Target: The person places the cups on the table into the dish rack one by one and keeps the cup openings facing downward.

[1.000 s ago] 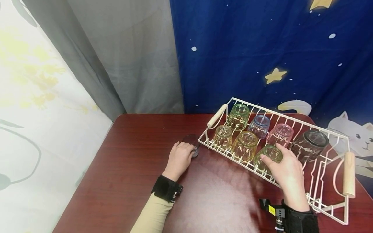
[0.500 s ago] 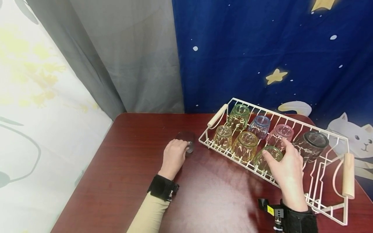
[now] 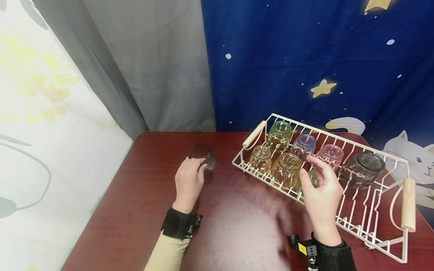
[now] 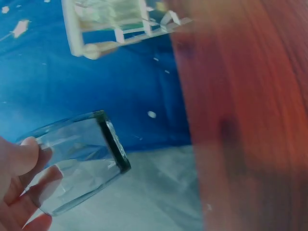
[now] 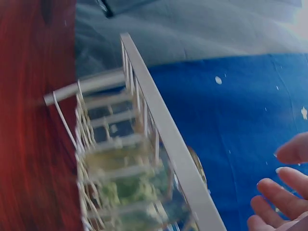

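My left hand [image 3: 188, 180] pinches a clear smoky drinking glass [image 3: 207, 160] over the table, left of the rack. In the left wrist view, thumb and fingers hold this glass [image 4: 86, 159] near one end, its thick dark base pointing away from the hand. My right hand [image 3: 322, 194] hovers over the front of the white wire rack [image 5: 166, 130], thumb and fingers spread and holding nothing. Below it, partly hidden, is a light green glass [image 3: 315, 179]. Beside that stand an upturned yellow glass [image 3: 286, 171] and a pink glass [image 3: 330, 155].
Also upturned in the rack are a small amber glass [image 3: 261, 160], a green glass [image 3: 279, 137], a blue glass [image 3: 304, 145] and a dark grey glass [image 3: 362, 171]. Wooden handles [image 3: 408, 205] stand at the rack's ends. Curtains [image 3: 257, 64] hang behind the table [image 3: 237, 226].
My left hand has moved left and farther back with the smoky glass, away from the rack. My right hand has come off the light green glass and shifted a little left.
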Available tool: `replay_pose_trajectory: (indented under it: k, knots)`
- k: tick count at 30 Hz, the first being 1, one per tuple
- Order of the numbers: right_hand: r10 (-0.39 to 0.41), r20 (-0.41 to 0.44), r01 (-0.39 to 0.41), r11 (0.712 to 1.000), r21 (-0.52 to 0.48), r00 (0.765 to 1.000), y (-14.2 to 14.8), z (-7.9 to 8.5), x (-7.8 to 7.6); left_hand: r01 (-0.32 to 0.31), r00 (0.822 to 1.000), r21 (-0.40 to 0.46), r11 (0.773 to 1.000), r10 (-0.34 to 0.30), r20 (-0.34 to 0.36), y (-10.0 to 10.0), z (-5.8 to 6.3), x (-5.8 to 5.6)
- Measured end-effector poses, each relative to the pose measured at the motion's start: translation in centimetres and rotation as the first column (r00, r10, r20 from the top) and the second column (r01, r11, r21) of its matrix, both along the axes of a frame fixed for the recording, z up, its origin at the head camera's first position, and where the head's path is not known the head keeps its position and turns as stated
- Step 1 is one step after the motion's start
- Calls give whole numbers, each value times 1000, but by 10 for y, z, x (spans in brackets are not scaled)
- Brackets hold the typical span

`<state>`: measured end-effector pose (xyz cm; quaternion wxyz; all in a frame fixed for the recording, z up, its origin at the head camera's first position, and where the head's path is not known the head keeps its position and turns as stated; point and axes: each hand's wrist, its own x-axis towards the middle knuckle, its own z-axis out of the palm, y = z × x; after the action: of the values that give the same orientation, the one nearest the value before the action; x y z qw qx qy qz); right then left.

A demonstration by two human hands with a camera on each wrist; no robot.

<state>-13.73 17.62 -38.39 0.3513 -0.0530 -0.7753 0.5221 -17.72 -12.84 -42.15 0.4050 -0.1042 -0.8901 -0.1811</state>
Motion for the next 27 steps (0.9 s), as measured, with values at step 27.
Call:
replay_pose_trajectory:
  k: [27]
  knots:
    - [673, 24, -672, 740, -27, 739, -53, -6, 14, 276, 947, 502, 820, -321, 3, 44, 26, 48]
